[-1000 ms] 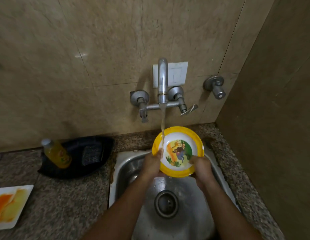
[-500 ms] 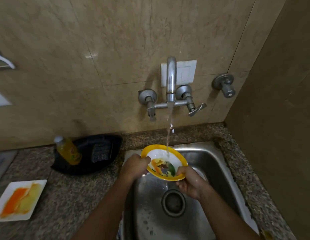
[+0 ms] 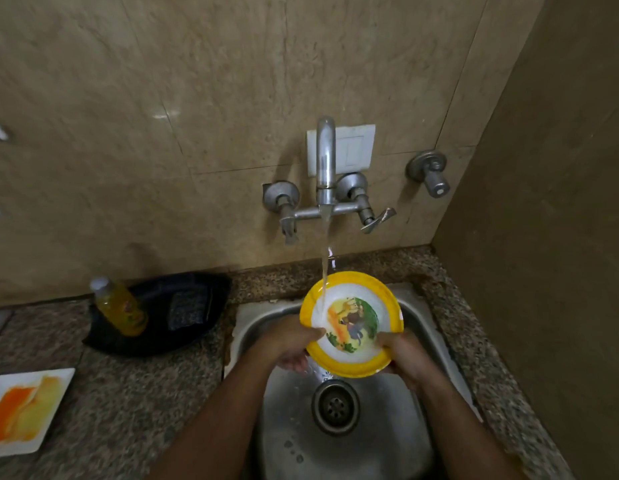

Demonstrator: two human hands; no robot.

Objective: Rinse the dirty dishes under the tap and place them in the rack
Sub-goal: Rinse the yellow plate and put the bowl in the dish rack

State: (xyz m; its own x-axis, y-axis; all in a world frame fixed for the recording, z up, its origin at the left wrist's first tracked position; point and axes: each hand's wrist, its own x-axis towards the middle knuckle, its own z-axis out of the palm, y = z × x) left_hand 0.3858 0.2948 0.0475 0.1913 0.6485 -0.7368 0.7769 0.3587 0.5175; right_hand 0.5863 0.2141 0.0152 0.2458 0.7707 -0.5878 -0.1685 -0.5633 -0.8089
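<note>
A round plate (image 3: pixel 351 323) with a yellow rim and a cartoon picture is held tilted toward me over the steel sink (image 3: pixel 339 441). My left hand (image 3: pixel 290 344) grips its left edge, thumb on the white inner face. My right hand (image 3: pixel 406 355) grips the lower right edge. Water runs from the wall tap (image 3: pixel 326 174) onto the plate's left inner side and drips off the bottom toward the drain (image 3: pixel 335 407). A square white plate (image 3: pixel 22 410) smeared orange and yellow lies on the counter at the far left. No rack is in view.
A black tray (image 3: pixel 162 317) at the back of the granite counter (image 3: pixel 128 410) holds a bottle of yellow liquid (image 3: pixel 119 306) and a dark scrub pad (image 3: pixel 188 308). A second valve (image 3: pixel 431 174) sticks out of the wall on the right. A side wall closes the right.
The plate has come up from low in the sink and tilted to face me again, still under the stream. Both hands kept their hold on its edges.
</note>
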